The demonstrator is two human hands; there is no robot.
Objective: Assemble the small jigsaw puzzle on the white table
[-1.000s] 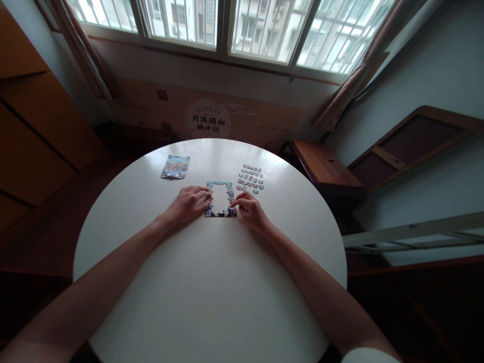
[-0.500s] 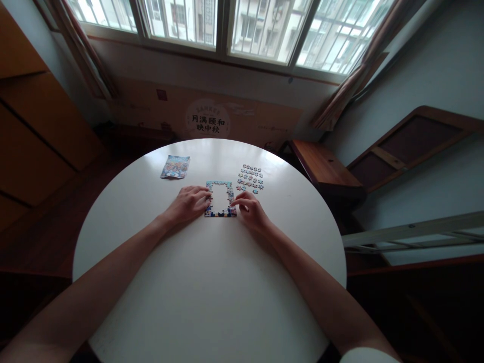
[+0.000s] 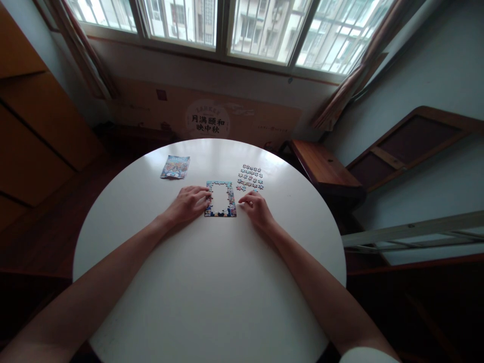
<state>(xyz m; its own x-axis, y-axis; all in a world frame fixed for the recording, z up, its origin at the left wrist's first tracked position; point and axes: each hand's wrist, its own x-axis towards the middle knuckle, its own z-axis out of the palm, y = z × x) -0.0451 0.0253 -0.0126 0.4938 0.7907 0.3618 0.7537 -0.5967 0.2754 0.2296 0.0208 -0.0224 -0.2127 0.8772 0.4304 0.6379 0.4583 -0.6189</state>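
A rectangular jigsaw frame (image 3: 221,213), only its border assembled, lies on the round white table (image 3: 212,282). My left hand (image 3: 187,203) rests flat beside it, fingertips touching its left edge, fingers apart and holding nothing. My right hand (image 3: 256,207) sits just right of the frame, fingers curled loosely, apart from the border; whether it holds a piece is too small to tell. Several loose puzzle pieces (image 3: 250,177) lie spread out beyond my right hand.
A printed picture card (image 3: 176,166) lies at the far left of the table. A wooden bench (image 3: 321,169) stands right of the table, a wooden cabinet (image 3: 34,126) at left, and windows with curtains behind.
My right hand has drawn away from the frame's right edge, shifting right and slightly toward the loose pieces. The left hand has stayed put.
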